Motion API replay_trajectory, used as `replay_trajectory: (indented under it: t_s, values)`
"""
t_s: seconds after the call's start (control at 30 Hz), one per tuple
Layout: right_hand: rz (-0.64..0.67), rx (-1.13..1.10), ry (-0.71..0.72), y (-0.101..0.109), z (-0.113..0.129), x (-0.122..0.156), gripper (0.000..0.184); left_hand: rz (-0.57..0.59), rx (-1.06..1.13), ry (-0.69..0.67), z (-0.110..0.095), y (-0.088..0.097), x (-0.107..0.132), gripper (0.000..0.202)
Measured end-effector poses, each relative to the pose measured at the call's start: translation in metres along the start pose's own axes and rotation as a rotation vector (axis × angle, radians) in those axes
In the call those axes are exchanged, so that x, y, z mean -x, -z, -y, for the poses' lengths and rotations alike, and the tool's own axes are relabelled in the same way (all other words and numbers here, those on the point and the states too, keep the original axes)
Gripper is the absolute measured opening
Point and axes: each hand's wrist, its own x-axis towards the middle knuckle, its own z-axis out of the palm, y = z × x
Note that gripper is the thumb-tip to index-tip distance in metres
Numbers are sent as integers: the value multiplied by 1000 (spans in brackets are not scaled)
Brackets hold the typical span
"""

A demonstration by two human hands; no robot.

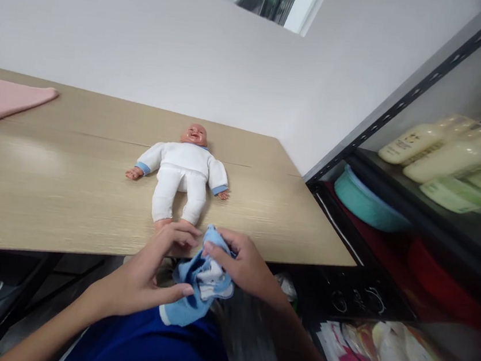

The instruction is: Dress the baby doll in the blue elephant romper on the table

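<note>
light blue over most of the small garment (189, 309), with white along one edge and in the middle. plain white on the doll's outfit (185, 160), with blue at the cuffs (143, 167). pale tan wood grain across the tabletop (69, 196). solid pink on the cloth (6, 99). teal on the basin (368, 205), cream on the bottles (443, 154), black on the shelf frame (406, 99), deep blue on the wearer's clothing (152, 347).

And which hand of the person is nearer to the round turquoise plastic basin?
Right. The right hand, holding the crumpled blue cloth, is left of the basin; the left hand is farther left, at the cloth's other side.
</note>
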Motion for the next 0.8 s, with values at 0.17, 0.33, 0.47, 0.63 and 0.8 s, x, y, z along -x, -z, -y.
replay_trajectory:
  t_s: [0.17, 0.33, 0.47, 0.63, 0.8]
  values:
    - [-61, -296, -26, 0, 30, -40, 50, -107, 52, 73, -15, 15, -28, 63]
    - [-140, -481, -13, 2, 53, -61, 54, -135, -29, 73, -24, 31, -33, 67]
    - [-93, -552, 21, -2, 63, -65, 61, -233, -183, 48, -26, 35, -35, 71]
    - [-141, -234, 188, 5, 57, -73, 42, -324, -73, 16, -22, 49, -40, 34]
    - [-271, -3, 296, 13, 40, -76, 36, -496, 22, 136, -21, 59, -41, 56]
